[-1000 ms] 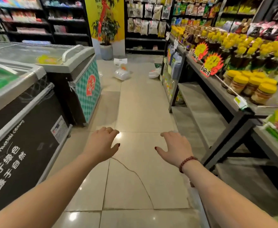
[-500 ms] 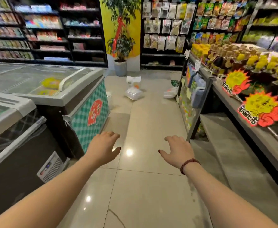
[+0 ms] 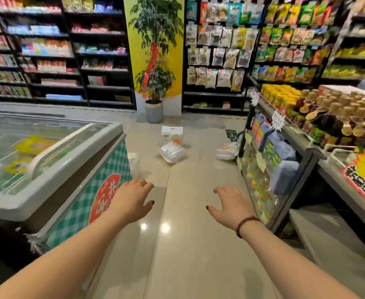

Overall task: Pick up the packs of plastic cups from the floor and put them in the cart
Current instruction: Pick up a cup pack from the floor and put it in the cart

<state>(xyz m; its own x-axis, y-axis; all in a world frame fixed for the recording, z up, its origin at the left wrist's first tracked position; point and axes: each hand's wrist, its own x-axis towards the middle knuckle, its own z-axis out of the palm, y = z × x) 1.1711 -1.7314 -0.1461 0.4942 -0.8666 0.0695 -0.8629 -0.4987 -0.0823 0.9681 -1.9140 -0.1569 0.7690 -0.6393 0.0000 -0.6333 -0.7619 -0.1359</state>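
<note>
1. The floor (image 3: 188, 244) is glossy tile with ceiling lights reflecting off it. Hurrying along the aisle and then bending low could mean a slip. No cart is in view, so anything picked up will probably have to be carried back.
2. The chest freezer (image 3: 48, 169) lines the left side of the aisle. Its corner juts out near the left forearm, so a hip or elbow could clip it in passing.
3. The table (image 3: 332, 175) on the right is crowded with jars (image 3: 328, 113). Blue jugs (image 3: 283, 167) hang at its end, close beside the walking line. A wide swing of the right arm could knock stock down.
4. A potted plant (image 3: 153, 113) stands at the far end, just beyond the packs. It is not in the way unless the reach goes too far.
5. The packs of plastic cups lie on the floor well ahead.
   - A clear pack (image 3: 172, 152) is mid-aisle, with a white bag (image 3: 172, 134) just behind it.
   - Another pack (image 3: 227, 151) lies against the foot of the table, where it is awkward to reach.
   - A pale blurred shape (image 3: 134, 162) by the freezer corner may be a further pack.
   - The film wrapping looks slippery, so a one-handed snatch could drop a pack.
6. The left hand (image 3: 132, 201) and right hand (image 3: 231, 205) are held out palm down, well short of the packs. Each grip is spread and loose, holding nothing.
</note>
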